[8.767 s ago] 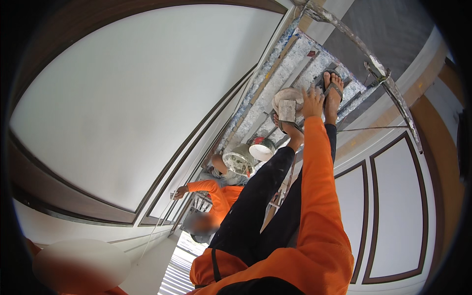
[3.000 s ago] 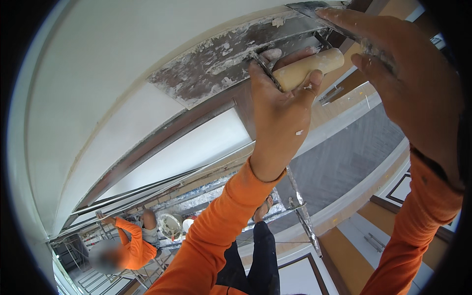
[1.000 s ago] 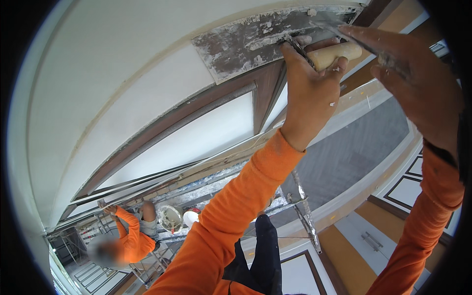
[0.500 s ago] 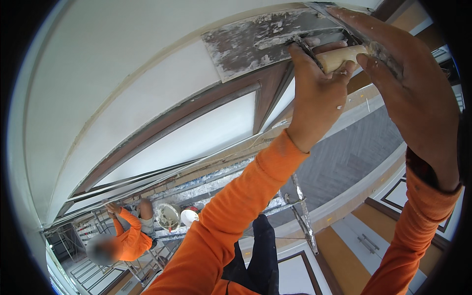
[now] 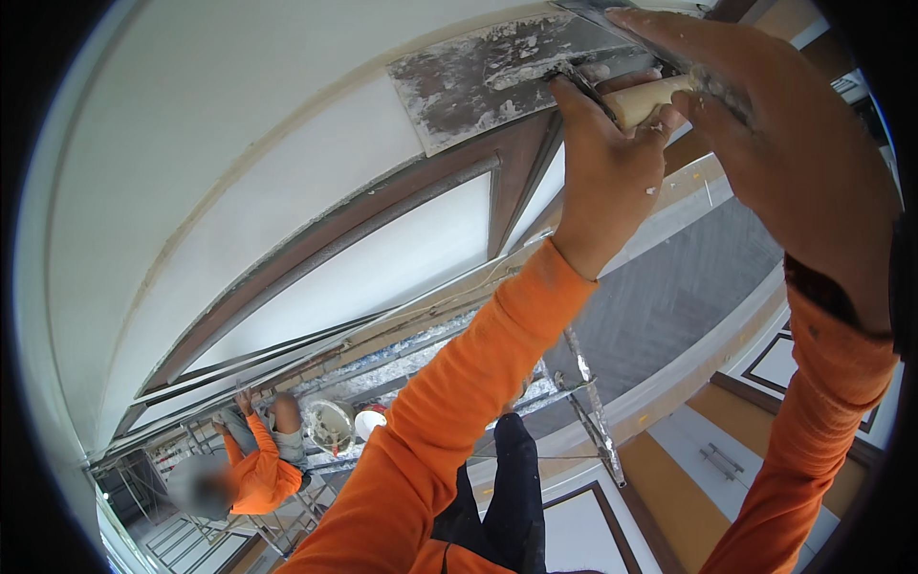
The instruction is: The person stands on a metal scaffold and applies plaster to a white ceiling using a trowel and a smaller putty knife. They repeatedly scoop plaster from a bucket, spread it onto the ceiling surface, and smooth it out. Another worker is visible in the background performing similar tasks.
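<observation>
My left hand [image 5: 602,163] is raised overhead and closed around the pale wooden handle [image 5: 652,96] of a wide plastering trowel. Its grey metal blade [image 5: 497,77], smeared with white plaster, lies flat against the white ceiling [image 5: 239,172]. My right hand [image 5: 765,134] reaches over the handle, with its fingers stretched along the blade's upper edge and pressing on it. Both arms wear orange sleeves.
A brown moulding [image 5: 382,215] frames white ceiling panels. Below, a person in orange [image 5: 253,469] works on a plaster-spattered scaffold deck [image 5: 430,359], beside a dirty bucket [image 5: 330,426] and a white tub [image 5: 368,421]. A metal scaffold frame [image 5: 593,402] and panelled walls [image 5: 688,459] lie below right.
The view has swung from the scaffold and my legs up to the ceiling. Over the last second the trowel has crept slightly along the ceiling, and my right hand has settled closer over the handle.
</observation>
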Demonstrator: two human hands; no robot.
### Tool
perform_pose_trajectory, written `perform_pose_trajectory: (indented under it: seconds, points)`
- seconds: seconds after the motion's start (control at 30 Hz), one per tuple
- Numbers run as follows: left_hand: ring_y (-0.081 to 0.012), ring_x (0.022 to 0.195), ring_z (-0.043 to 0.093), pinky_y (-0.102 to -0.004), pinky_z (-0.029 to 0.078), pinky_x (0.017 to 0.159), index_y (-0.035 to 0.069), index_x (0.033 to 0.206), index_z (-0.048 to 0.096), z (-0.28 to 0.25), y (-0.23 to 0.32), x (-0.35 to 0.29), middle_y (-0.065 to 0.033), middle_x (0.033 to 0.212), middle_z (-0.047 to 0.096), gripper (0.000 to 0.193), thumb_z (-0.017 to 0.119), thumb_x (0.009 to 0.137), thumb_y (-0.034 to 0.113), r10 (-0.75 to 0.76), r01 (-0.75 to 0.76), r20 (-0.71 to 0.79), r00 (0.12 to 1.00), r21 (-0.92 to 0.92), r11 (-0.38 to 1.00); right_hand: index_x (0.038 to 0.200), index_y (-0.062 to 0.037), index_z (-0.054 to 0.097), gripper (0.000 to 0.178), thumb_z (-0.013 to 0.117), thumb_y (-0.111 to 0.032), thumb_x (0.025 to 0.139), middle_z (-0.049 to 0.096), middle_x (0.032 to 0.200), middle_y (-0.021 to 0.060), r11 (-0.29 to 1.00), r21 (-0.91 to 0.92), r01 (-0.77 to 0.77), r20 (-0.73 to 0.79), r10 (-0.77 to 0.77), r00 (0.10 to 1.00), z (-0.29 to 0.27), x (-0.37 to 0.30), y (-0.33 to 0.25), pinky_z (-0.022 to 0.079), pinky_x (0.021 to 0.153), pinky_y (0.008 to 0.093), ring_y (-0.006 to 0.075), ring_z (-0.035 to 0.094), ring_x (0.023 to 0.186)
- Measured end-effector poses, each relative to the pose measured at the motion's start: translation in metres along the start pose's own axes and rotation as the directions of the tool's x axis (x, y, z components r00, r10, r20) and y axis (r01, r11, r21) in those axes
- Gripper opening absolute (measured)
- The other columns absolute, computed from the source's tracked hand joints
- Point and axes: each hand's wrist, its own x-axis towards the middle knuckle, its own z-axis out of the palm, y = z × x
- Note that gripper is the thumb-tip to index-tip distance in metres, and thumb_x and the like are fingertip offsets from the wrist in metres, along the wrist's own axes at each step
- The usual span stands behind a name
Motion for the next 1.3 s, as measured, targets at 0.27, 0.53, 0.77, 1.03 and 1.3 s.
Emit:
perform_pose_trajectory:
  seconds: [0.27, 0.53, 0.77, 1.03, 1.3]
  points:
    - [-0.0136, 0.094, 0.063, -0.0263, 0.05, 0.085, -0.006, 0.117, 0.043, 0.003, -0.004, 0.002, -0.0126, 0.108, 0.066, 0.036, 0.068, 0.09, 0.001, 0.028, -0.029, -0.016, 0.999, -0.075, 0.997, 0.139, -0.0057, 0.057, 0.045, 0.055, -0.008, 0.094, 0.064, 0.129, 0.0176, 0.99, 0.137, -0.046, 0.018, 0.044, 0.999, -0.008, -0.011, 0.007, 0.046, 0.102, 0.0394, 0.0327, 0.062, 0.116]
    - [-0.0246, 0.107, 0.064, -0.0309, 0.054, 0.089, -0.007, 0.118, 0.031, -0.002, -0.006, 0.002, -0.0224, 0.119, 0.059, 0.044, 0.062, 0.087, -0.008, 0.078, -0.076, 0.024, 0.997, -0.073, 0.994, 0.139, -0.0052, 0.057, 0.046, 0.056, -0.007, 0.093, 0.066, 0.125, 0.019, 0.987, 0.129, -0.098, -0.063, 0.107, 0.992, -0.001, -0.01, -0.026, 0.046, 0.101, 0.0395, 0.0341, 0.063, 0.114]
    - [-0.0241, 0.103, 0.052, -0.0327, 0.046, 0.091, -0.005, 0.117, 0.029, -0.01, -0.009, 0.001, -0.0188, 0.114, 0.051, 0.043, 0.057, 0.086, -0.008, 0.031, -0.033, 0.076, 0.997, 0.026, 0.999, 0.138, -0.0054, 0.057, 0.047, 0.057, -0.006, 0.091, 0.066, 0.122, 0.0216, 0.986, 0.031, -0.162, -0.106, 0.164, 0.981, 0.016, -0.008, -0.057, 0.048, 0.098, 0.0402, 0.038, 0.064, 0.109]
    - [-0.0231, 0.096, 0.059, -0.0326, 0.05, 0.084, -0.005, 0.114, 0.029, -0.011, -0.02, 0.006, -0.0196, 0.109, 0.056, 0.042, 0.061, 0.087, -0.007, 0.096, -0.113, 0.114, 0.989, 0.153, 0.982, 0.14, -0.0053, 0.055, 0.044, 0.058, -0.008, 0.096, 0.065, 0.125, 0.0204, 0.981, 0.118, -0.155, -0.038, 0.16, 0.986, 0.009, -0.01, -0.033, 0.048, 0.101, 0.0412, 0.031, 0.065, 0.113]
    - [-0.0244, 0.097, 0.064, -0.0318, 0.053, 0.085, -0.005, 0.115, 0.029, -0.008, -0.008, 0.006, -0.021, 0.109, 0.06, 0.044, 0.063, 0.087, -0.007, 0.09, -0.086, 0.097, 0.991, -0.047, 0.995, 0.14, -0.0045, 0.055, 0.042, 0.058, -0.01, 0.098, 0.061, 0.132, 0.0166, 0.98, 0.071, -0.188, -0.024, 0.19, 0.981, -0.008, -0.03, -0.035, 0.046, 0.103, 0.0395, 0.0273, 0.061, 0.12]
